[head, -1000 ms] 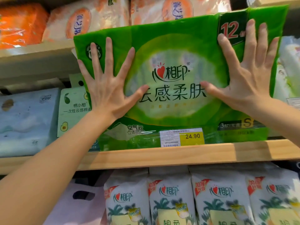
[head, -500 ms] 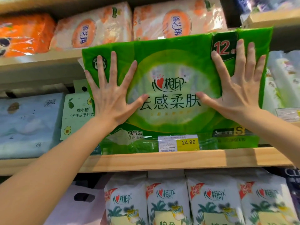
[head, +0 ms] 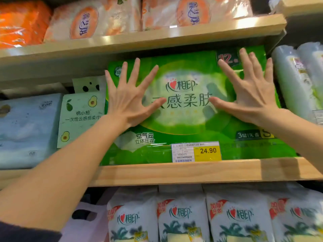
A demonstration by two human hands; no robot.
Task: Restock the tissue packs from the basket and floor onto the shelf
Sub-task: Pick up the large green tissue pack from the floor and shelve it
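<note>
change: pack [head: 185, 123] top edge, a second ago in front of the upper shelf [head: 139, 41] lip, now sits under it; pushed farther in.
pack: upright on the shelf [head: 157, 173], bottom behind the price tag [head: 196, 151].
left hand [head: 127, 100]: flat, fingers spread, pressing the pack's left half.
right hand [head: 251, 98]: same, on the right half.
task: pack looks about seated; probably release next and fetch another. Basket and floor not in view.

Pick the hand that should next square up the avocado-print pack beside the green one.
Left, probably. The left hand lies flat on the left part of the green pack, right next to the avocado-print pack; the right hand presses the far right part and would have to cross over.
</note>
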